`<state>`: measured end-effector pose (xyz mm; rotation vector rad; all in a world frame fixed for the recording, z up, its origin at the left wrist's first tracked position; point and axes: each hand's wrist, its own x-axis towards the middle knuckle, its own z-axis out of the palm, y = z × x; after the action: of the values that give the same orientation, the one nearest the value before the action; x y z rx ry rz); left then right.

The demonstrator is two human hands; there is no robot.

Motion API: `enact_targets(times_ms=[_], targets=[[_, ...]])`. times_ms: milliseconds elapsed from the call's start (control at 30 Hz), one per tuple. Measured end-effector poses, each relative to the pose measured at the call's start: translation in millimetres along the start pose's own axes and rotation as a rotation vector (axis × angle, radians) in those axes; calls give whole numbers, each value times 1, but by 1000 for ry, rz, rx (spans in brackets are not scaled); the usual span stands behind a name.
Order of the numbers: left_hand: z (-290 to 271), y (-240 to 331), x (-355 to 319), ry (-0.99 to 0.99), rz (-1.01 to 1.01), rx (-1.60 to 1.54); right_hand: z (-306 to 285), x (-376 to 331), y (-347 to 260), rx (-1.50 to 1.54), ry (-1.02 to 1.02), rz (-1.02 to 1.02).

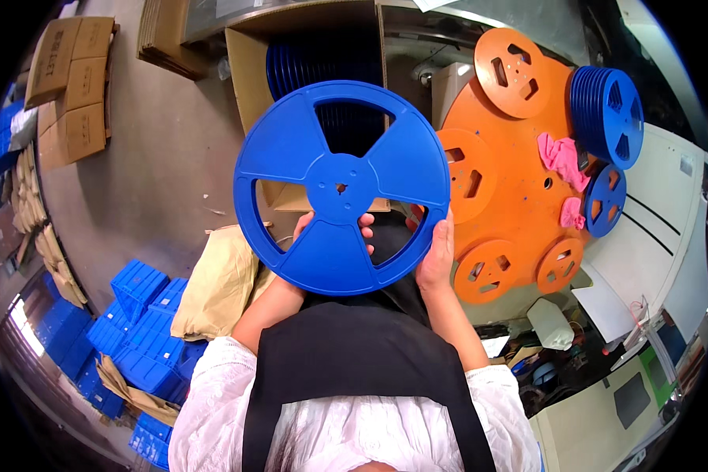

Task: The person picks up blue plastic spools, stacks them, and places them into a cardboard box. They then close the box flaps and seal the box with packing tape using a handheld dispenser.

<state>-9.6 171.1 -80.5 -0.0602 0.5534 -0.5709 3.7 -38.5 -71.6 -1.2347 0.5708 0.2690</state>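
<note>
Blue plastic reel [341,187] held flat between my left hand [307,228] and right hand [436,256]; beyond my grip, carton [248,71] holds more reels, so sorting looks midway.

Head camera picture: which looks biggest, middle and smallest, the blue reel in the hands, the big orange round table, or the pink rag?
1. Big orange round table
2. Blue reel, though being nearest the camera makes it look bigger, so ranks one and two are unsure
3. Pink rag
</note>
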Motion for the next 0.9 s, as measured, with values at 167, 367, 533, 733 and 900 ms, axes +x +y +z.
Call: enact_targets(times_ms=[167, 367, 533, 733, 900], targets=[[-19, 12, 1, 18, 53, -28, 9, 20, 6, -15, -75, 52], [-28, 56, 7, 6, 64, -68, 37, 49, 29, -88, -101, 72], [-52, 116, 4, 114, 165, 111, 54, 111, 107, -210, -110, 141], [-102, 159, -14, 631, 386, 694, 147, 242, 213, -965, -285, -315], [-125, 186, -13, 646, 383, 866, 278, 351, 241, -1511, -575, -747]])
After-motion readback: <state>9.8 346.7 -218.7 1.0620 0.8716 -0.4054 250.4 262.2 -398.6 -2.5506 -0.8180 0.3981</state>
